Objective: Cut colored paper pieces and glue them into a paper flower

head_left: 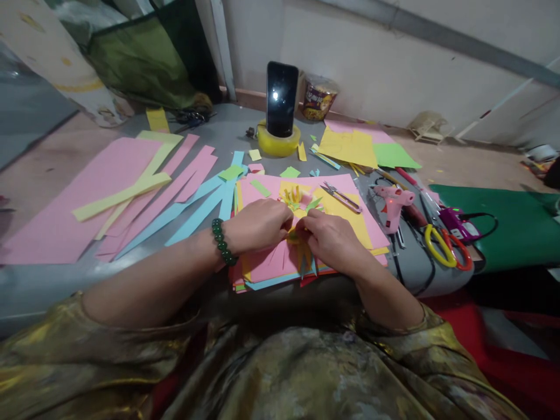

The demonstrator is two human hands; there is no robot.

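Observation:
My left hand (263,224), with a green bead bracelet (223,242) at its wrist, is closed with its fingertips pinching a small paper piece of yellow, green and pink fringed strips (296,201). From the other side my right hand (331,239) pinches the same paper piece, fingers bent together. Both hands rest over a stack of coloured paper (262,265), pink sheet on top. Thin snips (342,197) lie on the stack beyond my right hand. Fine details between the fingertips are hidden.
Pink, yellow and blue strips (205,213) spread at left. A phone (281,99) stands in a yellow tape roll (279,140), beside a snack tub (319,99). At right lie a pink glue gun (394,204), scissors (441,245) and a purple device (460,224).

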